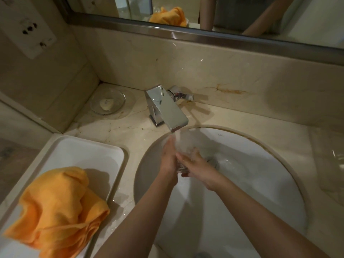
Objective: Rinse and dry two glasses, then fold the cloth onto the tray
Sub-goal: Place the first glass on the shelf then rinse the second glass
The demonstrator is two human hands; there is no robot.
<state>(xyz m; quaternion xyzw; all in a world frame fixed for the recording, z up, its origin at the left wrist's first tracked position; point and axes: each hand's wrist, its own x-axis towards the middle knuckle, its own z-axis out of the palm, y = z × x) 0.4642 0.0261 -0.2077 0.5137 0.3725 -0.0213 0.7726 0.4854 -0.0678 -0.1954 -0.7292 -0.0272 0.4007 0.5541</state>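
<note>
- Lying crumpled on the near part of the white tray (pixel 111 155) at the left is the orange cloth (pixel 55 205), unfolded and seemingly parked there within reach for the drying step
- Set back in the corner of the counter is a small glass dish (pixel 119 101) with a pale piece of soap in it, well apart from the work
- A chrome faucet (pixel 167 108) is seen running, its stream falling straight into the glass (pixel 183 146) held under the spout over the sink (pixel 260 164), so that splash is caught by the basin
- The left hand (pixel 168 157) is laid against the side of the glass with fingers fairly straight, apparently to steady or rub it; motion blur keeps the exact contact from being judged
- The right hand (pixel 195 164) is curled round the lower part of the glass, taking its weight near the base
- A second clear glass (pixel 335 155) may be made out at the far right edge of the counter, though it is too faint to be sure of
- Rinsing is judged to be the step in hand, with drying and folding not yet done
- The surface is beige veined marble (pixel 223 112), wet between tray and basin; a framed mirror (pixel 204 32) runs along the wall above, and a wall socket (pixel 31 32) is fixed at upper left
</note>
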